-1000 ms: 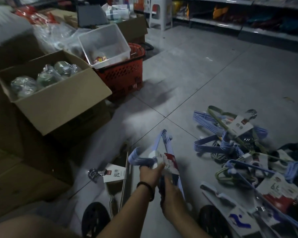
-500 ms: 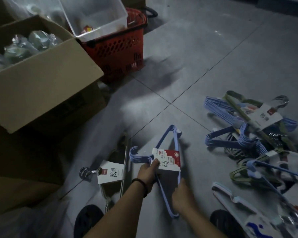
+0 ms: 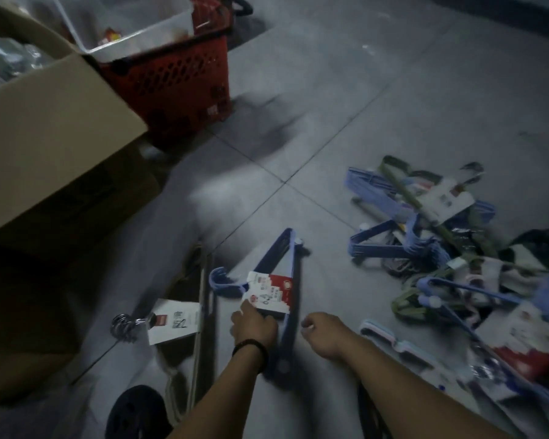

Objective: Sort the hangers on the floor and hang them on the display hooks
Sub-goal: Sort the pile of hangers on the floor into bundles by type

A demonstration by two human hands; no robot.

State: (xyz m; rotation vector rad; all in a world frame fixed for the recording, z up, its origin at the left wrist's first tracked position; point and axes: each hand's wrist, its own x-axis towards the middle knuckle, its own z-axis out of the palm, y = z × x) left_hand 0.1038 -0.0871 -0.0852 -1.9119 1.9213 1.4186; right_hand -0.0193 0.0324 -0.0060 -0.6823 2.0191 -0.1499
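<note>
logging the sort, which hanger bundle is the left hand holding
The blue hanger bundle with the red-and-white label, which the left hand grips at the label's edge. The metal-hook bundle beside it and the mixed pile to the right lie untouched.

Two hands (image 3: 254,324) (image 3: 324,334); one red basket (image 3: 171,80); one cardboard box (image 3: 45,122).

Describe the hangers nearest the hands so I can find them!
From the red basket, come down the floor to the left hand. The blue hanger bundle lies against it. It sits apart from the tangled pile and, unlike the metal hangers beside it, is blue.
</note>
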